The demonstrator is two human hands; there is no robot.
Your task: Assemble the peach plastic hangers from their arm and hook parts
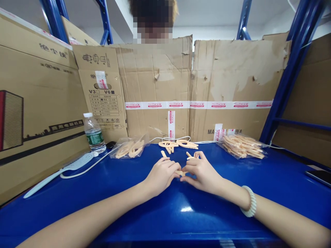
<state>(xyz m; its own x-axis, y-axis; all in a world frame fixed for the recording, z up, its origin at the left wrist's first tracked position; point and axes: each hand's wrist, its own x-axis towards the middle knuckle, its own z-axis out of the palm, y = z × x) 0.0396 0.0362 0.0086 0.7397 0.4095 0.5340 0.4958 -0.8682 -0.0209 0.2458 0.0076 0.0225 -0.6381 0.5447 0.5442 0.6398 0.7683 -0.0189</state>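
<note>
My left hand (160,175) and my right hand (204,172) meet above the blue table, fingers closed on a beige piece that looks like a folding clothes hanger (182,173). Each hand pinches one side of its middle joint. One arm of it sticks up past the left fingers, another past the right; the rest is hidden behind my fingers. Just beyond my hands lie similar loose beige hangers (168,145). Farther left is a clear bag of such hangers (130,148), and a fuller bag (243,146) lies to the right.
Cardboard panels (155,82) wall the back and sides of the blue table (144,220). At left stand a water bottle (94,137), a light blue hairbrush (77,163) and a white cable. A phone (320,176) lies at the right edge. Behind the cardboard is another person (153,20).
</note>
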